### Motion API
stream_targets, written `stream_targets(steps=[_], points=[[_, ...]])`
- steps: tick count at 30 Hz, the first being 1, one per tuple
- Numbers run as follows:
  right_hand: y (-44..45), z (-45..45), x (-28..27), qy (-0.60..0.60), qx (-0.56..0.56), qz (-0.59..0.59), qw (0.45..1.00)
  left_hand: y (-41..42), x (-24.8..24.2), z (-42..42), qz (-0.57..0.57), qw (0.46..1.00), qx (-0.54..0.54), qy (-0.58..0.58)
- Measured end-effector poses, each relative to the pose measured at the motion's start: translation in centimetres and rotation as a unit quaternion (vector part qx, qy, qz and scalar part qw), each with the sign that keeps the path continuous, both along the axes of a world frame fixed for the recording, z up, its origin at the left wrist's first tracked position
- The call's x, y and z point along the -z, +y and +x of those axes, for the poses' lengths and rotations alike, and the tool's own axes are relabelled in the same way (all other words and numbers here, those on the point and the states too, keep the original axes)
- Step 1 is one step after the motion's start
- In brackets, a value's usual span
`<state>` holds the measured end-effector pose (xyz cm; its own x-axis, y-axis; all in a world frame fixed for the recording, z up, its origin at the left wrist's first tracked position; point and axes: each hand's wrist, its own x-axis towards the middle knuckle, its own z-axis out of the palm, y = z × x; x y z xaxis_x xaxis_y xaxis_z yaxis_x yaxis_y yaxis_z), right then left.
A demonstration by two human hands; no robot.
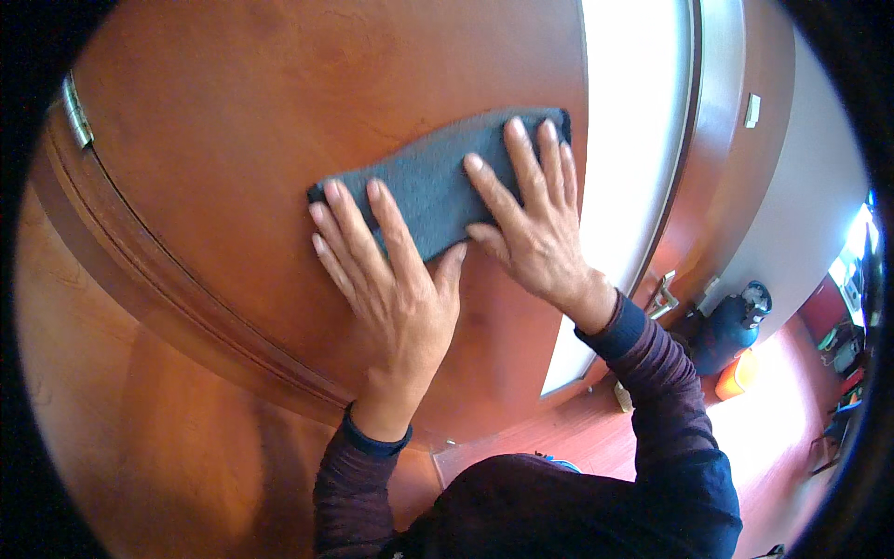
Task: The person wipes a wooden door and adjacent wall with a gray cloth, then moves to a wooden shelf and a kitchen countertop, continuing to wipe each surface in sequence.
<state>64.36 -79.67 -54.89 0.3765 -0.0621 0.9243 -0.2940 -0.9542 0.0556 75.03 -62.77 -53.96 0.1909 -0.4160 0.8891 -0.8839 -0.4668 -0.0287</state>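
Note:
A folded grey-blue cloth (433, 185) with dark edging lies flat against a reddish-brown wooden door (279, 91). Both palms face the door surface. My left hand (394, 286) presses the cloth's lower left end, fingers spread, its thumb at the bottom edge. Higher up and to the right, my right hand (534, 220) bears on the other end, with its fingertips near the top right corner. The cloth bridges the space between the two hands. Parts of it under the fingers are hidden.
A metal hinge (77, 112) is at the door's left edge. Right of the wood runs a bright white panel (628, 140). Farther right are a lever handle (663, 297), a wall switch (752, 110), a dark gas cylinder (730, 332) and an orange bin (737, 376) on the reddish floor (594, 440).

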Motion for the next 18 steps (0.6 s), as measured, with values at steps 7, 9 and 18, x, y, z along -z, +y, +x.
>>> stream_targets(steps=[7,9,18], points=[[0.0,-2.0,2.4,-0.036,-0.021,-0.015,0.999,-1.0,0.8,-2.1,0.021,0.995,0.064,-0.077],[-0.8,-2.1,2.6,-0.04,-0.021,-0.021,0.999,-1.5,0.9,-2.3,0.025,0.997,0.065,-0.037],[0.7,-1.1,5.3,0.023,-0.012,-0.04,0.999,1.2,2.9,-1.0,0.011,0.996,0.083,0.037]])
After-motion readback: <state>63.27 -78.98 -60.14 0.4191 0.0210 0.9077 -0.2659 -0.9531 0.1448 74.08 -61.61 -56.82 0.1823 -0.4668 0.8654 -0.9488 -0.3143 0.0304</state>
